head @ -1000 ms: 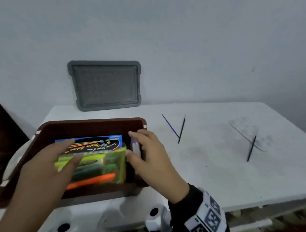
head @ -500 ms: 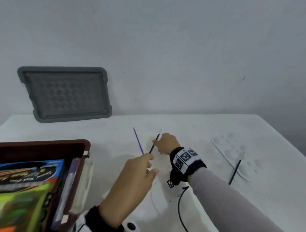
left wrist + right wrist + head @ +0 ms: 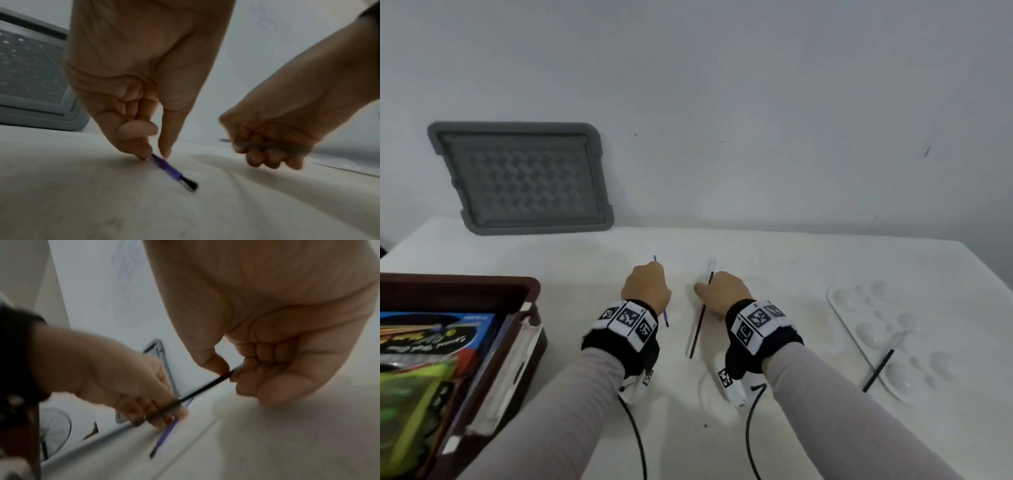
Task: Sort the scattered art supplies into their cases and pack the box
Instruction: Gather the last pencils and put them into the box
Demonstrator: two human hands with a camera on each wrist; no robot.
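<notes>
Pinching thin purple brush (image 3: 168,168), fingers (image 3: 133,129) curled

Head cam: high, looks forward and down over the table (image 3: 774,260) toward the wall, both hands mid-frame, box (image 3: 530,291) at left edge, palette (image 3: 835,305) at right. Left wrist cam: low near the tabletop, very close under the left hand (image 3: 144,91), facing the wall; right hand (image 3: 287,129) at its right. Right wrist cam: tilted, close under the right hand (image 3: 277,340), looking leftward at the left hand (image 3: 115,382). All three views share the patch with both hands and the purple brush (image 3: 172,170).
</notes>
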